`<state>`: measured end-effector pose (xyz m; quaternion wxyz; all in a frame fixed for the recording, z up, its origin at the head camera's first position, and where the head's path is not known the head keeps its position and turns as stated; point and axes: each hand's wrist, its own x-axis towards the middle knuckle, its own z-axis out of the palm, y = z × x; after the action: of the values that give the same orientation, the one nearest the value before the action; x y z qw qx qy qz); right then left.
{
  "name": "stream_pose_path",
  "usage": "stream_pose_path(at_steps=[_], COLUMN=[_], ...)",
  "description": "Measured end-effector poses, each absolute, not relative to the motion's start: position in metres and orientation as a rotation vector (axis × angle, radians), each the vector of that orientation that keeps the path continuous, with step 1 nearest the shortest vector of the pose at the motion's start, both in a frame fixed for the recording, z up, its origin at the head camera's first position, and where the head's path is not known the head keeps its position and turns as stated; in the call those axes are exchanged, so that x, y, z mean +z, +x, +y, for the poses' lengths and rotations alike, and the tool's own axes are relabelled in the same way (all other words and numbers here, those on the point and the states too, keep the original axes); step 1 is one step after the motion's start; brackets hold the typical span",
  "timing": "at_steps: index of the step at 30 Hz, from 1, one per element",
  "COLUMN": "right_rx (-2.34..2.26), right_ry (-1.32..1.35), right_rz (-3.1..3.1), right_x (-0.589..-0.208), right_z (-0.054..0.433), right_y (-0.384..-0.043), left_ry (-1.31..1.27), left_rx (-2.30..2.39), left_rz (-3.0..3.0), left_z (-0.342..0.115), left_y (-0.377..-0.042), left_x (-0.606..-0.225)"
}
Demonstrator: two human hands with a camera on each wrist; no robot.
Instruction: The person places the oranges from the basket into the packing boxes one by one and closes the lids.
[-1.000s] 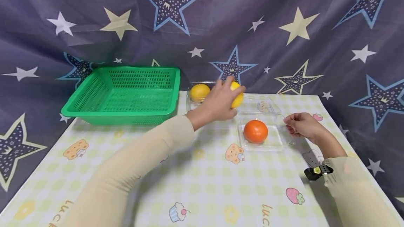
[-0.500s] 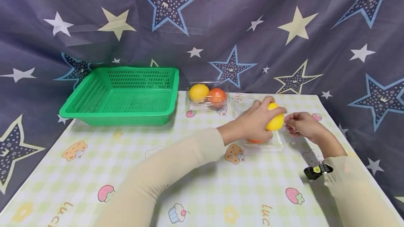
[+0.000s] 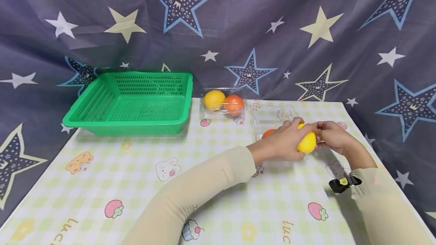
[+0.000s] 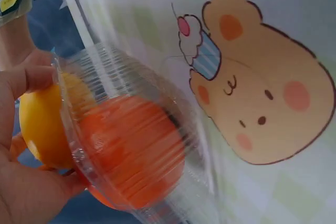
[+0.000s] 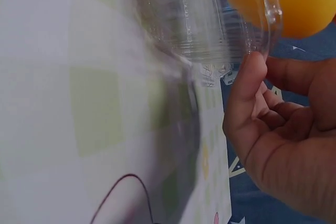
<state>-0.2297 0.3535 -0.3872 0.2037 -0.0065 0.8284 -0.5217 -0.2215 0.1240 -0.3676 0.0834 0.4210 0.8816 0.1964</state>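
Note:
My left hand (image 3: 285, 141) grips a yellow lemon (image 3: 307, 142) low over the right end of a clear plastic box (image 5: 197, 24). The box's hinged lid (image 3: 269, 113) lies folded back behind it. Inside, on the left, sits an orange-red tomato (image 4: 136, 153), partly hidden by my left hand in the head view. My right hand (image 3: 335, 137) pinches the box's right rim between thumb and index finger, close beside the lemon. In the left wrist view the lemon (image 4: 50, 124) is at the rim, next to the tomato.
Behind and to the left stands a second clear box (image 3: 223, 111) holding a yellow fruit (image 3: 214, 100) and an orange-red one (image 3: 234, 104). A green perforated basket (image 3: 133, 124) occupies the back left of the checkered tablecloth (image 3: 136, 184). A star-patterned curtain (image 3: 218, 22) hangs behind the table.
My left hand has carried the lemon rightward and down, from beside the second box to the right end of the open one. My right hand has kept its place at the rim.

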Motion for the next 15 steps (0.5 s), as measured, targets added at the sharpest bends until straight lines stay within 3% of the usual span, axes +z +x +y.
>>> stream_pose_path(at_steps=[15], right_rx=[-1.529], right_ry=[0.028], right_rz=[2.22], right_x=[-0.385], right_z=[0.35], right_y=[-0.231], left_ry=[1.189], left_rx=[0.209], left_rz=[2.691], left_z=[0.133], left_y=[-0.233], left_x=[-0.376])
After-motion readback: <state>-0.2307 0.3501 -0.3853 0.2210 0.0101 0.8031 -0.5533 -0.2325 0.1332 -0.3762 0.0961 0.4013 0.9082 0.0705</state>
